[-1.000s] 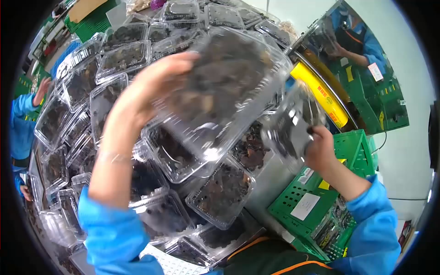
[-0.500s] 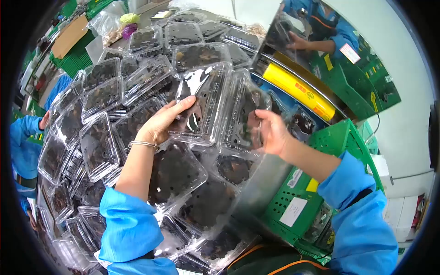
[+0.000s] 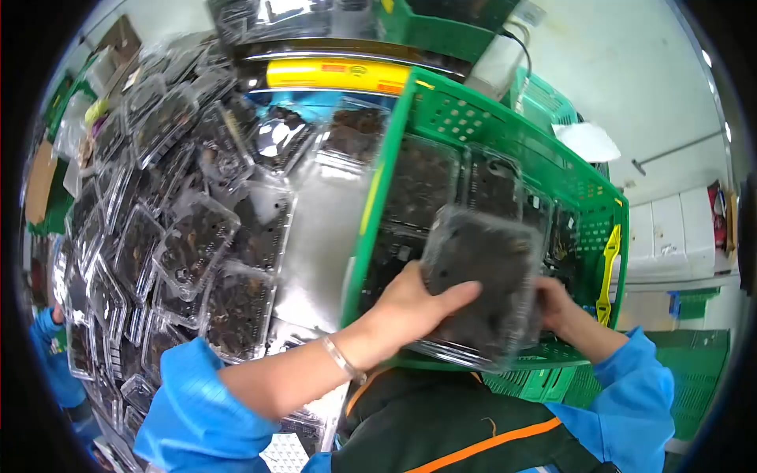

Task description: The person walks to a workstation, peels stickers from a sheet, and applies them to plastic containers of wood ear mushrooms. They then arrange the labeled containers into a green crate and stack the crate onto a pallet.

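Observation:
A clear plastic box with dark contents (image 3: 485, 268) is between my two hands, over the near part of a green crate (image 3: 367, 229). My left hand (image 3: 426, 303) grips its left side, the thumb lying across the top. At its right edge, my right hand (image 3: 556, 306) holds on, its fingers partly hidden behind the box. Several similar boxes lie inside the crate, among them one at the back left (image 3: 422, 180). More such boxes (image 3: 236, 311) are heaped on the metal table (image 3: 315, 276) to the left.
Behind the table lies a yellow roll (image 3: 339, 75). A yellow strap or handle (image 3: 607, 276) is on the crate's right side. Another green crate (image 3: 686, 374) stands at the lower right. A person's blue sleeve (image 3: 51, 355) shows at the far left.
The view has swung right, towards the green crate. My hands, earlier on boxes over the pile, are now over the crate with a box between them.

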Tool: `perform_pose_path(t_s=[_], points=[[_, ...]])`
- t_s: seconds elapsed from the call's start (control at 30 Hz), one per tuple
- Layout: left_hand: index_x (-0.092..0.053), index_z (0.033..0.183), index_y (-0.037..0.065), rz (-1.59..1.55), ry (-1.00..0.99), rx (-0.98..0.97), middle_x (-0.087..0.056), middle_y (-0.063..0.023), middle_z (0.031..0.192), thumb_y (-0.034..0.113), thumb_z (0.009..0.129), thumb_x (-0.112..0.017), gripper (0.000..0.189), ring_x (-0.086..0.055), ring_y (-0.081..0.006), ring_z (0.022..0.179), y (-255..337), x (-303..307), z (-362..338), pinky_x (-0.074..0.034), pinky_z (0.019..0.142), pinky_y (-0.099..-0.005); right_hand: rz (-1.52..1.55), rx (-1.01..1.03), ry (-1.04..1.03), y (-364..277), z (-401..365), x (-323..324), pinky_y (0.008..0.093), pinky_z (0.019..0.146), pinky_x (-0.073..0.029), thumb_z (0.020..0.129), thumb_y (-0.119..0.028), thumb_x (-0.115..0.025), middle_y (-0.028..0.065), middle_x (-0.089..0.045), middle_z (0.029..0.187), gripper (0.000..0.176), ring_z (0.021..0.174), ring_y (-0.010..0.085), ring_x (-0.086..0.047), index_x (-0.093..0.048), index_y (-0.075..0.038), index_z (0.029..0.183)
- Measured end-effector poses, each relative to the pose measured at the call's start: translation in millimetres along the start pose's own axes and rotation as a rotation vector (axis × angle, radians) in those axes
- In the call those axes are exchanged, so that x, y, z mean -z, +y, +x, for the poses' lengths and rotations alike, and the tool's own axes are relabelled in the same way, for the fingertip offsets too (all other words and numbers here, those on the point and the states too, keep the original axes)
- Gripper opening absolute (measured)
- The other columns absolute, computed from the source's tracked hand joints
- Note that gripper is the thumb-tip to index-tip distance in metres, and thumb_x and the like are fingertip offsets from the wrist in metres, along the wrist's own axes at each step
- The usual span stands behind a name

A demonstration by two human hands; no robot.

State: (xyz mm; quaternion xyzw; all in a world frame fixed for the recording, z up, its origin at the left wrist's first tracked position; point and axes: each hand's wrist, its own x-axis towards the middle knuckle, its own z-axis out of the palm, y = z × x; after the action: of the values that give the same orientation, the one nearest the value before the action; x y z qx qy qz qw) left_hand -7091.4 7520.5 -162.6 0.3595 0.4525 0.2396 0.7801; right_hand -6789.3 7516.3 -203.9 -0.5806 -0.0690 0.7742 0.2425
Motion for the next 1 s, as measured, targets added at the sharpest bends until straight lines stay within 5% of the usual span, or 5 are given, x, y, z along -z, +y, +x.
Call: perform_pose_path(t_s=[0.17, 0.43, 0.53, 0.77, 1.0], points=[[-0.047, 0.111, -0.005, 0.187, 0.293, 0.143, -0.057, -0.0053, 0.082, 0.036, 0.077, -0.067, 0.057, -0.053, -0.01, 0.068, -8, 0, 1, -0.044, 0.055, -0.0238, 0.035, 0.101, -0.108, 0, -11, 93, 0.0436, 0.089, -0.042, 0.077, -0.024, -0.062, 0.0117, -0.059, 0.106, 0.041, 0.099, 0.0256, -0.056, -0.052, -0.003, 0.112], [-0.016, 0.135, -0.001, 1.601, 0.387, -0.295, -0.015, -0.0269, 0.138, 0.011, 0.07, -0.067, 0.083, -0.016, -0.0455, 0.126, -24, -11, 0, -0.023, 0.103, -0.0467, -0.22, 0.009, 0.161, -5, -17, 146, 0.0457, 0.095, -0.035, 0.08, -0.029, -0.06, 0.0163, -0.047, 0.121, 0.057, 0.113, 0.0286, -0.045, -0.039, 0.0, 0.124], [-0.026, 0.135, 0.014, 1.628, 0.101, -0.051, -0.015, -0.0235, 0.139, 0.039, 0.068, -0.068, 0.083, -0.013, -0.0479, 0.126, -51, -22, 8, -0.021, 0.098, -0.0582, -1.406, 0.938, 0.597, -6, -12, 108, 0.0484, 0.099, -0.025, 0.076, -0.025, -0.06, 0.024, -0.033, 0.127, 0.055, 0.122, 0.0358, -0.029, -0.04, -0.006, 0.124], [-0.029, 0.134, 0.014, 1.145, 0.187, -0.08, -0.034, -0.0233, 0.132, 0.026, 0.076, -0.064, 0.069, -0.037, -0.0388, 0.12, -27, -18, 8, -0.033, 0.097, -0.0425, -2.112, 1.092, -0.298, -3, 15, 23, 0.0526, 0.101, -0.021, 0.07, -0.027, -0.067, 0.008, -0.048, 0.122, 0.048, 0.118, 0.0276, -0.039, -0.054, -0.009, 0.111], [-0.034, 0.129, 0.005, 1.429, 1.362, -0.175, -0.036, -0.0218, 0.131, 0.041, 0.079, -0.056, 0.066, -0.03, -0.0364, 0.123, -45, 273, -94, -0.025, 0.099, -0.0471, -1.394, 1.263, -0.779, -43, 11, -205, 0.0364, 0.087, -0.041, 0.078, -0.004, -0.056, 0.0154, -0.057, 0.104, 0.025, 0.1, 0.028, -0.054, -0.057, 0.0, 0.103]])
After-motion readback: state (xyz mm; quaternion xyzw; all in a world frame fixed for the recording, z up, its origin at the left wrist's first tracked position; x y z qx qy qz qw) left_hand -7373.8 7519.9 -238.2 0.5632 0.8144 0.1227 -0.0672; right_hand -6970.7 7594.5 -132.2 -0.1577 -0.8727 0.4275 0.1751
